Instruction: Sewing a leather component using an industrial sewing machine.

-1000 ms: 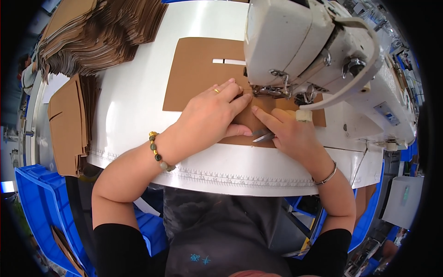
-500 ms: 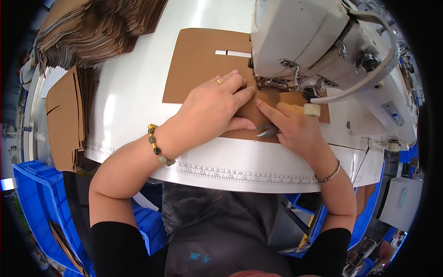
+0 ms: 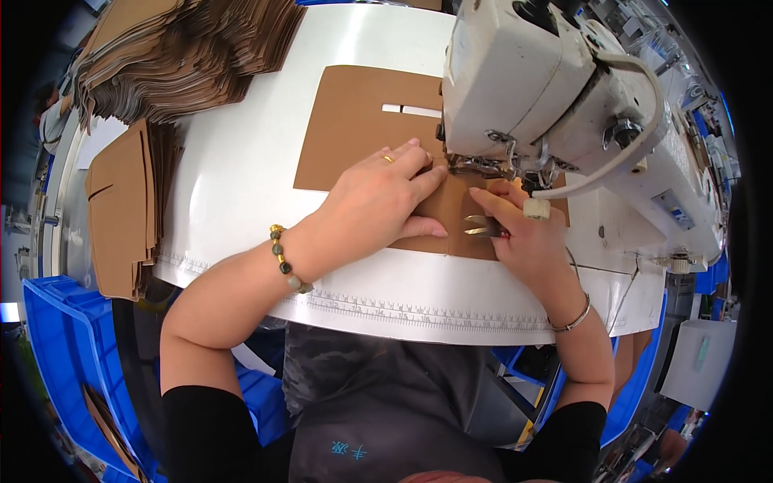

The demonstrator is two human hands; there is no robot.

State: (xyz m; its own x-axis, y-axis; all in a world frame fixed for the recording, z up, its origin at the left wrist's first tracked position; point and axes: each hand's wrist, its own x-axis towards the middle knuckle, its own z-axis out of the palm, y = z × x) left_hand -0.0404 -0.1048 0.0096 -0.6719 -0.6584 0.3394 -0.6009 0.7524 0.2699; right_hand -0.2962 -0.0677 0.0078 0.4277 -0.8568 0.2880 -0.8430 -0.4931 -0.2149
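Observation:
A flat brown panel (image 3: 346,121) with a narrow slot lies on the white sewing table, partly under the machine head. My left hand (image 3: 374,197) rests on it with fingers stretched out and thumb spread, pressing the sheet just left of the presser foot (image 3: 481,167). In my right hand (image 3: 531,229) is a small pair of thread snips (image 3: 481,225), its blades apart and pointing left over the panel's near part. The fingers of that hand curl around the snips' handles, which are mostly hidden. My right index finger reaches toward the presser foot.
The white sewing machine (image 3: 515,88) stands over the panel at the right. A tall pile of brown pieces (image 3: 177,60) sits at the back left, and a second stack (image 3: 121,209) hangs at the left edge. Blue bins (image 3: 68,346) stand below; a ruler strip (image 3: 386,310) follows the front edge.
My right hand has drawn slightly right, away from my left hand, and the snips' blades show more clearly apart. My left hand stays on the panel. The whole view has shifted a little.

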